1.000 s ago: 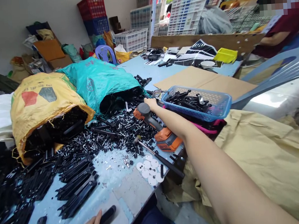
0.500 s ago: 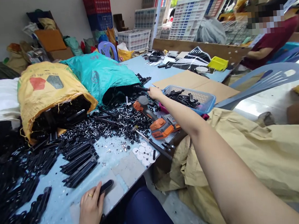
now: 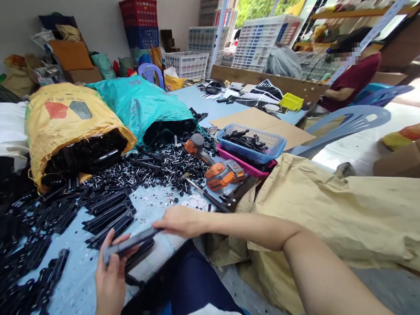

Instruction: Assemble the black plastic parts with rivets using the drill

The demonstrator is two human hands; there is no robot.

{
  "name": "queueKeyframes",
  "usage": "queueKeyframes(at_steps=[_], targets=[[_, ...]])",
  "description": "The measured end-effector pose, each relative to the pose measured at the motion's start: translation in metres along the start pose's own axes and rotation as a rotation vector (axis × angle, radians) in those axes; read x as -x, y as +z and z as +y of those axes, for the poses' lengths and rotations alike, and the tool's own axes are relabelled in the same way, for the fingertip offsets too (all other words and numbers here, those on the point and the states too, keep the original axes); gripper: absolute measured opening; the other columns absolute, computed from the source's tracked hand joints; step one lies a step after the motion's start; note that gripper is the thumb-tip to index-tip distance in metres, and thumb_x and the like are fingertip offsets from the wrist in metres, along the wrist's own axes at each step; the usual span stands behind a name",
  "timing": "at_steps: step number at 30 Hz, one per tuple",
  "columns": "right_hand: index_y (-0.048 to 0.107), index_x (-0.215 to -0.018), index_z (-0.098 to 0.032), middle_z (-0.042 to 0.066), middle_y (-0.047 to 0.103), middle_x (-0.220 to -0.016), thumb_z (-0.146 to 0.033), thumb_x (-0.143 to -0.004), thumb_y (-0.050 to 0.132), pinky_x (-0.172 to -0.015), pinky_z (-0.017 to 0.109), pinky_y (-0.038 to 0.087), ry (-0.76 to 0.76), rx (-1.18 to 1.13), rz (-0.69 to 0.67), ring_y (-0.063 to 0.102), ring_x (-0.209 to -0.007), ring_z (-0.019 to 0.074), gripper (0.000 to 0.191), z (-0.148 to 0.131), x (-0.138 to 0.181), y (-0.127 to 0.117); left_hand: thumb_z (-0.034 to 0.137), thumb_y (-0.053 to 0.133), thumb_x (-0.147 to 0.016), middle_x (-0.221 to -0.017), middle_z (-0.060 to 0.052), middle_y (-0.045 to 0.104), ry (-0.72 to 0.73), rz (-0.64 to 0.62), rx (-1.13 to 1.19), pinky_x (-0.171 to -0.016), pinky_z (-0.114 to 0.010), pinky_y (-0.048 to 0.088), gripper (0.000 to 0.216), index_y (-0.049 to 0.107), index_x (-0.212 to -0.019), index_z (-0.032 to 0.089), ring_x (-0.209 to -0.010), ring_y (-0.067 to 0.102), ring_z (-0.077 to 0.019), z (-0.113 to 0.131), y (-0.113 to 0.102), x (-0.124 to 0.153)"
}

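Near the front edge of the light blue table [image 3: 156, 207], my left hand [image 3: 110, 277] and my right hand [image 3: 176, 221] both grip a long dark plastic strip [image 3: 129, 242], blurred by motion. The left hand closes on its left end, the right hand on its right end. Another black strip [image 3: 140, 254] lies on the table just under it. Rows of black plastic strips [image 3: 108, 215] lie to the left. An orange and grey power drill [image 3: 214, 164] rests on its side beyond my right hand, beside a hammer [image 3: 203, 194].
A yellow sack [image 3: 67, 124] and a teal sack [image 3: 141, 107] spill black parts over the table. A blue basket [image 3: 252, 142] of black parts sits on a pink one. A tan cloth [image 3: 336, 216] hangs at the right. A seated person [image 3: 351, 78] works at the far right.
My right hand came back from beside the blue basket to the table's front edge. Both hands now hold a dark strip; before, the left hand rested on a black strip on the table.
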State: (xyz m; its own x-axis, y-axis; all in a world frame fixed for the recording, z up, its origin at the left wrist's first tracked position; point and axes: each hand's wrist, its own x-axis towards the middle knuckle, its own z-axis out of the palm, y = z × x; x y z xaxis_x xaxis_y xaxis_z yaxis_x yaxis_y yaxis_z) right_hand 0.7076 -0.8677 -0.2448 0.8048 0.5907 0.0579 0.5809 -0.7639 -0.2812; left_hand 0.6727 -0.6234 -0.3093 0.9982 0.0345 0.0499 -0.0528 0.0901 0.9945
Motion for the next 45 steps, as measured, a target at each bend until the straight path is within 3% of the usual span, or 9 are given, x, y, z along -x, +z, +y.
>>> queueKeyframes(at_steps=[3, 7, 10, 13, 17, 23, 36, 42, 45], targets=[[0.058, -0.111, -0.027, 0.005, 0.054, -0.121, -0.032, -0.088, 0.052, -0.080, 0.030, 0.049, -0.031, -0.019, -0.066, 0.056, -0.101, 0.0165, 0.024, -0.026, 0.006, 0.026, 0.046, 0.060, -0.077, -0.087, -0.004, 0.062, -0.007, 0.073, -0.027, -0.066, -0.031, 0.054, 0.044, 0.054, -0.109, 0.017, -0.075, 0.063, -0.0176, 0.004, 0.006, 0.010], [0.057, -0.111, -0.023, 0.005, 0.058, -0.112, -0.036, -0.089, 0.051, -0.076, 0.029, 0.049, -0.104, -0.075, -0.166, 0.058, -0.092, 0.0151, 0.027, -0.021, 0.010, 0.039, 0.056, 0.050, -0.080, -0.109, -0.012, 0.060, 0.134, -0.236, -0.250, -0.085, -0.038, 0.049, 0.058, 0.047, -0.121, 0.015, -0.098, 0.059, -0.0232, -0.010, 0.000, 0.012], [0.058, -0.109, -0.022, 0.005, 0.063, -0.097, -0.041, -0.089, 0.048, -0.068, 0.025, 0.046, -0.148, -0.097, -0.233, 0.060, -0.082, 0.0149, 0.029, 0.001, 0.011, 0.047, 0.054, 0.029, -0.090, -0.118, -0.014, 0.056, 0.178, -0.277, -0.459, -0.091, -0.041, 0.044, 0.056, 0.041, -0.129, 0.016, -0.106, 0.054, -0.0232, -0.025, -0.013, -0.003], [0.057, -0.104, -0.018, 0.007, 0.063, -0.089, -0.048, -0.089, 0.043, -0.065, 0.025, 0.043, -0.148, -0.009, -0.286, 0.061, -0.080, 0.0176, 0.036, 0.017, 0.010, 0.062, 0.047, 0.036, -0.090, -0.114, -0.011, 0.057, 0.198, -0.392, -0.838, -0.096, -0.042, 0.038, 0.044, 0.051, -0.119, 0.017, -0.110, 0.050, -0.0236, -0.036, -0.018, -0.017], [0.057, -0.100, -0.018, 0.008, 0.061, -0.087, -0.055, -0.088, 0.041, -0.060, 0.025, 0.038, -0.121, 0.137, -0.332, 0.060, -0.076, 0.0189, 0.042, 0.013, 0.008, 0.087, 0.057, 0.046, -0.083, -0.117, -0.012, 0.054, 0.222, -0.583, -1.118, -0.091, -0.043, 0.039, 0.056, 0.049, -0.122, 0.018, -0.111, 0.046, -0.0276, -0.040, -0.007, -0.020], [0.057, -0.097, -0.021, 0.009, 0.061, -0.087, -0.054, -0.091, 0.032, -0.058, 0.027, 0.035, -0.050, 0.169, -0.270, 0.059, -0.080, 0.0212, 0.042, -0.003, 0.006, 0.098, 0.069, 0.054, -0.069, -0.108, -0.012, 0.055, 0.294, -0.539, -1.250, -0.086, -0.041, 0.038, 0.068, 0.048, -0.111, 0.017, -0.102, 0.050, -0.0288, -0.043, 0.001, -0.013], [0.059, -0.100, -0.023, 0.014, 0.059, -0.092, -0.042, -0.093, 0.033, -0.065, 0.035, 0.033, -0.067, 0.215, -0.169, 0.052, -0.086, 0.0259, 0.033, -0.024, -0.009, 0.069, 0.049, 0.055, -0.080, -0.095, -0.009, 0.059, 0.383, -0.407, -1.181, -0.075, -0.033, 0.044, 0.040, 0.048, -0.103, 0.016, -0.093, 0.058, -0.0243, -0.047, -0.010, -0.012], [0.060, -0.090, -0.018, 0.008, 0.060, -0.081, -0.046, -0.092, 0.039, -0.063, 0.029, 0.031, -0.080, 0.289, 0.001, 0.052, -0.076, 0.0183, 0.035, -0.007, -0.003, 0.097, 0.051, 0.055, -0.079, -0.095, -0.009, 0.060, 0.305, -0.487, -1.223, -0.075, -0.034, 0.045, 0.042, 0.050, -0.103, 0.016, -0.094, 0.057, -0.0250, -0.044, -0.004, -0.016], [0.061, -0.085, -0.017, 0.005, 0.060, -0.076, -0.048, -0.090, 0.043, -0.063, 0.028, 0.033, -0.058, 0.233, 0.108, 0.053, -0.074, 0.0171, 0.036, 0.006, 0.012, 0.115, 0.049, 0.052, -0.083, -0.108, -0.011, 0.058, 0.374, -0.527, -1.211, -0.085, -0.038, 0.043, 0.046, 0.047, -0.114, 0.016, -0.106, 0.052, -0.0263, -0.040, 0.026, -0.032]])
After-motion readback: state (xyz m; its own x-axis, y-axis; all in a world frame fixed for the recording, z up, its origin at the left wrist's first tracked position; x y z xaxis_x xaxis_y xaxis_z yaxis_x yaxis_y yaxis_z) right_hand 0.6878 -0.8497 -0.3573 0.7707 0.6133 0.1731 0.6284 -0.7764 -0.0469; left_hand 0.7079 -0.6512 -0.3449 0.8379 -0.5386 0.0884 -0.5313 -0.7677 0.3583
